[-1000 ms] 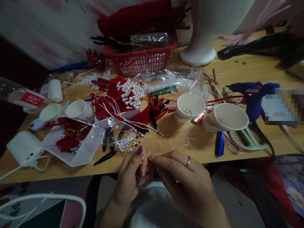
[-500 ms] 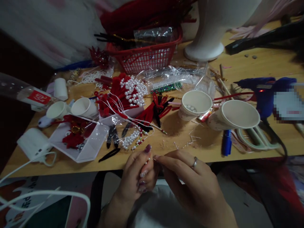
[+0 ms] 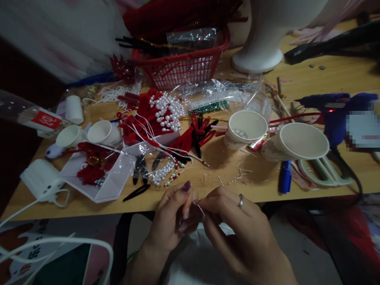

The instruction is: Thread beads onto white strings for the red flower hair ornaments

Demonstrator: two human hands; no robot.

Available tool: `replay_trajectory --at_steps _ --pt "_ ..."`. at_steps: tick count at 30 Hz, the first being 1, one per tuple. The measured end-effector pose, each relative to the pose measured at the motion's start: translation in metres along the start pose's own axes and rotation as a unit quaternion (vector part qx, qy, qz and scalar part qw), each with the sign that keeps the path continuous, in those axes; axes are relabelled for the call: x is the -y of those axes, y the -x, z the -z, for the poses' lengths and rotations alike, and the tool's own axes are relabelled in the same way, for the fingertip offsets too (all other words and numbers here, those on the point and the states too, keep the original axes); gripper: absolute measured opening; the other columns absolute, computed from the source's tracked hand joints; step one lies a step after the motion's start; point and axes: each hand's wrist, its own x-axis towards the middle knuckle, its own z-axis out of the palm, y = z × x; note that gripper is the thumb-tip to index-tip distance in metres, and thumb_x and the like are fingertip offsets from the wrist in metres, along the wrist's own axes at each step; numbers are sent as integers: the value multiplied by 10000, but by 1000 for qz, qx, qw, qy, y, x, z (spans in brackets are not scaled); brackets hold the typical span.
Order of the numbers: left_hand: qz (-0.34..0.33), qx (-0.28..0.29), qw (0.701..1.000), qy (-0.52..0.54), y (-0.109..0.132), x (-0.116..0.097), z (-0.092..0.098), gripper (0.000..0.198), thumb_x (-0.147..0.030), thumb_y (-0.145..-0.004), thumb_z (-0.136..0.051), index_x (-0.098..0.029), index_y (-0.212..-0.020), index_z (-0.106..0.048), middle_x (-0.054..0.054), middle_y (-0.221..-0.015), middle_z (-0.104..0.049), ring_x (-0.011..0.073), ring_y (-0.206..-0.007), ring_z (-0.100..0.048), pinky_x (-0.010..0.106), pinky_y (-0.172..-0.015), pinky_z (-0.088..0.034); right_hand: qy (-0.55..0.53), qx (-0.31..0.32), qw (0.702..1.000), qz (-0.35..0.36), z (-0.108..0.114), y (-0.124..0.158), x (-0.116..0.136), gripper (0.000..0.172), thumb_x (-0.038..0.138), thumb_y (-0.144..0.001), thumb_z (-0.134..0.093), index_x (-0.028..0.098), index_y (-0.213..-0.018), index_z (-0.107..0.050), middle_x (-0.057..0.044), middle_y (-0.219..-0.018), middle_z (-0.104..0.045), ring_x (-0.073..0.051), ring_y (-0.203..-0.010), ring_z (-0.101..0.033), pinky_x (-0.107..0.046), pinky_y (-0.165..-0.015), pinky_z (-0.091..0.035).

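My left hand point(image 3: 172, 215) is closed in a pinch at the table's front edge, its thumb uppermost. Close beside it, my right hand point(image 3: 240, 225), with a ring on one finger, pinches as well. A thin pale string point(image 3: 196, 206) runs between the fingertips of both hands; the rest of it is hidden in the fingers. Just beyond the hands lie strands of small red, white and gold beads point(image 3: 177, 173) and a clear bag of pearl beads point(image 3: 162, 174). Thread scraps point(image 3: 239, 174) are scattered on the wood behind my right hand.
Two paper cups point(image 3: 247, 126) point(image 3: 304, 140) stand to the right, one holding beads. Near them are a blue marker point(image 3: 285, 177), scissors point(image 3: 326, 174) and a blue glue gun point(image 3: 335, 114). A white box point(image 3: 118, 174) with red pieces sits left; a red basket point(image 3: 181, 69) is behind.
My right fingers have moved slightly down and curled in, and the string between the hands shows more. The small beads seen at my left fingers are no longer clearly visible.
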Motion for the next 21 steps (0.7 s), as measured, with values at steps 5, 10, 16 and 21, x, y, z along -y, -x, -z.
replay_trajectory --at_steps 5,10,16,21 --pt "-10 -71 996 -47 1 0 -4 617 -520 -792 -734 -175 -468 -337 -96 -400 -264 21 -316 -198 136 -312 -188 35 27 999 7 1 -1 0 180 59 -932 -449 133 -920 -613 -47 -747 -611 -147 -639 -560 -243 -527 -422" --pt "10 -104 992 -73 0 -1 -3 603 -533 -763 -748 -183 -473 -352 -106 -397 -241 15 -317 -177 133 -310 -149 68 51 996 4 2 -2 1 218 45 -921 -418 131 -944 -617 -60 -801 -641 -155 -667 -584 -246 -543 -443" --pt "37 -111 991 -60 -3 -2 -4 603 -515 -737 -768 -187 -469 -339 -114 -398 -230 12 -317 -160 127 -303 -150 59 72 996 -15 3 -1 -1 218 55 -924 -409 136 -959 -608 -72 -835 -656 -172 -697 -603 -262 -576 -477" --pt "43 -107 992 -48 -5 -3 -5 607 -508 -724 -780 -187 -470 -331 -115 -407 -243 7 -317 -147 126 -296 -143 44 76 996 -23 3 -1 -2 202 51 -920 -421 135 -958 -601 -69 -828 -648 -176 -706 -598 -265 -582 -474"
